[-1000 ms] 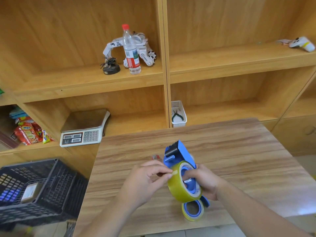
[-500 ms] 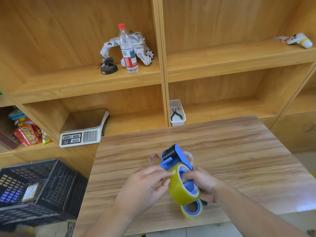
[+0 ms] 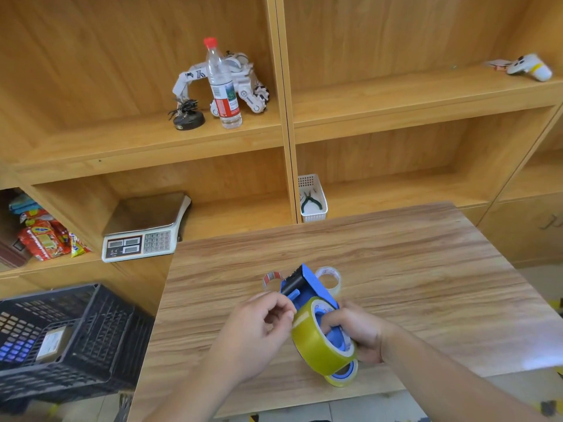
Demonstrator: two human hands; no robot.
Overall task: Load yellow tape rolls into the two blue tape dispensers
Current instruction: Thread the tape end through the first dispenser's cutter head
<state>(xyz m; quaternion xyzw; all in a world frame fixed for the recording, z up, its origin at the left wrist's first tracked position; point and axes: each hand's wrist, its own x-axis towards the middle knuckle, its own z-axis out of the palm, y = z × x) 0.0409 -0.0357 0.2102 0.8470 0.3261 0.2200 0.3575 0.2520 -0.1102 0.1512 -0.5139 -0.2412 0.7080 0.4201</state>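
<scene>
A blue tape dispenser (image 3: 307,284) with a black roller is held tilted above the wooden table (image 3: 396,269). A yellow tape roll (image 3: 316,342) sits on its hub. My right hand (image 3: 356,333) grips the dispenser, with fingers inside the roll's core. My left hand (image 3: 259,327) pinches at the roll's upper left edge, beside the roller; I cannot tell whether it holds the tape end. Below the roll, part of a second yellow roll on a blue hub (image 3: 344,376) lies on the table, mostly hidden.
Two clear tape rolls (image 3: 330,277) (image 3: 271,278) lie on the table behind the dispenser. A black crate (image 3: 70,339) stands at lower left. The shelves hold a scale (image 3: 143,233), a white basket with pliers (image 3: 312,199), a water bottle (image 3: 224,86) and a toy robot.
The dispenser has tilted a little to the left and my left fingers have slid up the roll's edge toward the roller. The view has shifted, showing the clear rolls behind.
</scene>
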